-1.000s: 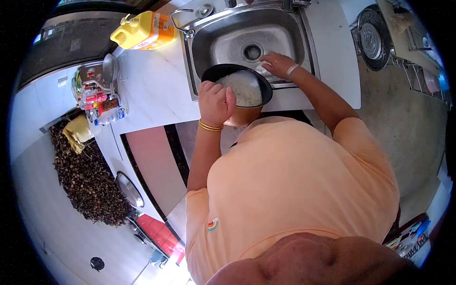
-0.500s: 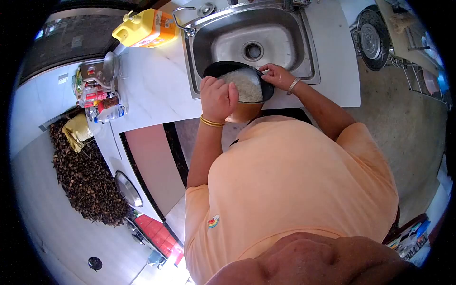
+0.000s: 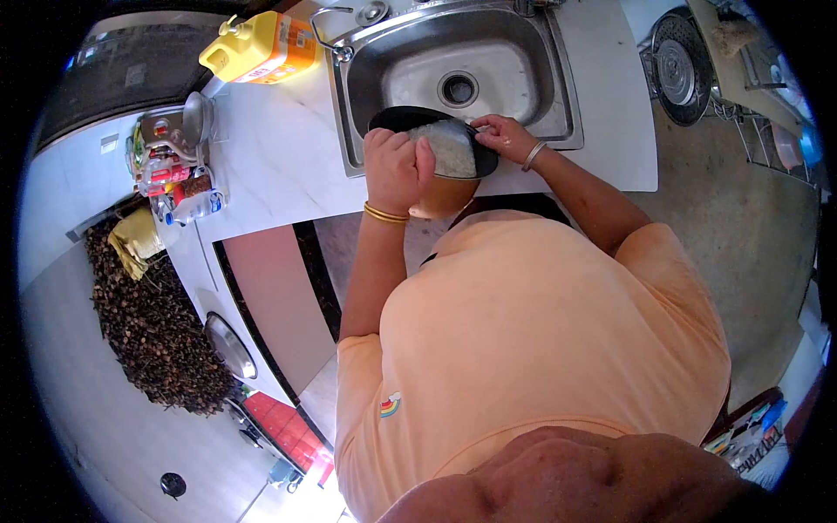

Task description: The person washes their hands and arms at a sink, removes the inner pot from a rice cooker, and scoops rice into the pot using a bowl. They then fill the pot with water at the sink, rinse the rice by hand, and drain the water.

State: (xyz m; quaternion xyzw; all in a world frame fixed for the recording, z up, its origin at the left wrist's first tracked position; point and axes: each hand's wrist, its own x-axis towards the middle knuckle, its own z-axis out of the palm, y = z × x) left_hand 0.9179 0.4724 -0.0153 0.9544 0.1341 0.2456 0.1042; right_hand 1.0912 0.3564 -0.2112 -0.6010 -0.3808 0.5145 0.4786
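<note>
A rice cooker's inner pot (image 3: 446,197), dark inside and gold-brown outside, is held over the sink's near edge. Rice (image 3: 453,150) lies in it, with greyish water over a good part of the grains. My left hand (image 3: 397,170) is closed on the pot's left rim, thumb up, a yellow bangle at the wrist. On the right, my right hand (image 3: 507,139) pinches the rim between thumb and fingers. The pot seems tilted toward the sink. Its far side reaches over the steel sink basin (image 3: 410,83).
A drain (image 3: 458,89) sits in the basin floor. A yellow jug with a pump (image 3: 261,48) stands left of the sink. Bottles (image 3: 187,196) crowd the counter's left end. A metal dish (image 3: 231,344) lies nearer me. At right is a rack with a round tray (image 3: 676,74).
Water now spreads over more of the rice than before, where more bare grains showed. Both hands keep their hold on the pot. The whole view has shifted slightly.
</note>
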